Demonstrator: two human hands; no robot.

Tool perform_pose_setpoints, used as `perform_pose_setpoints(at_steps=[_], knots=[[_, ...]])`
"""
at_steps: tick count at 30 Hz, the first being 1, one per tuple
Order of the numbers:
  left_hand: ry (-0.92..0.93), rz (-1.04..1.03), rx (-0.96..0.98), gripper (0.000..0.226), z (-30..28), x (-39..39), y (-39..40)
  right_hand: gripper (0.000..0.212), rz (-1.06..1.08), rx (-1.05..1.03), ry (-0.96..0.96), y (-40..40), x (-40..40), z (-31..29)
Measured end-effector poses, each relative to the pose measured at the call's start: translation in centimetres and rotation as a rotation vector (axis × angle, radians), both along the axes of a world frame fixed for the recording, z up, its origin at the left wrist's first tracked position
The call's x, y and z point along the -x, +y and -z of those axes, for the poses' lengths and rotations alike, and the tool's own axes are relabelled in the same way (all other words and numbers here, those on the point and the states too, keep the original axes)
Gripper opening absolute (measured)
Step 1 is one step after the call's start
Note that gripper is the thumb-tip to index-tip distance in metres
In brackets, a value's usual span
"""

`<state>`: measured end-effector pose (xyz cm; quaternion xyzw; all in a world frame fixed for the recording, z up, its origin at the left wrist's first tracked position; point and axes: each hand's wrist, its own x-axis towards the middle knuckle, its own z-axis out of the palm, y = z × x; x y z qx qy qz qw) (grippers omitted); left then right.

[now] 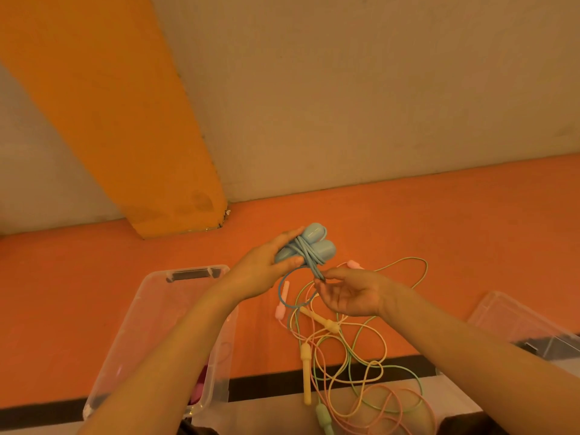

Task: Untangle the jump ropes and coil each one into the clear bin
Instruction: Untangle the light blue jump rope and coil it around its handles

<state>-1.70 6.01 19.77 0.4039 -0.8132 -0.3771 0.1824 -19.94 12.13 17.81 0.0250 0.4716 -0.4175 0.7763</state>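
Orange floor carries 3 jump ropes (351, 350) tangled beside the clear bin (150, 312), while left fingers (284, 246) grip the nearly coiled blue rope (309, 249) and right fingers (324, 277) pinch its tail.

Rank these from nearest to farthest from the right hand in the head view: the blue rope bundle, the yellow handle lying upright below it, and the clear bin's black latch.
From the right hand:
1. Blue rope bundle: just up-left, its cord pinched by the fingertips.
2. Yellow handle: below, on the floor.
3. Clear bin's black latch: far left, past the left hand.
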Motion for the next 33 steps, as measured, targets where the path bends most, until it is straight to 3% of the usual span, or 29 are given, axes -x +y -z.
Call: perform_pose_setpoints(at_steps=[7, 15, 20, 33], knots=[[0.0, -0.004, -0.04, 0.054, -0.9, 0.0, 0.5, 0.007, -0.033, -0.042, 0.026, -0.4, 1.0, 1.9], [0.04, -0.03, -0.18, 0.052, -2.0, -0.6, 0.9, 0.044, 0.088, 0.035, 0.102, -1.2, 3.5, 2.3], [0.028, -0.014, -0.222, 0.052, -2.0, -0.9, 0.7, 0.019, 0.148, 0.033, 0.098, -1.3, 3.8, 2.6], [-0.055, 0.144, -0.387, 0.049, -1.8, -1.2, 0.9, 0.018, 0.019, 0.071, 0.21, -1.6, 4.4, 3.2]])
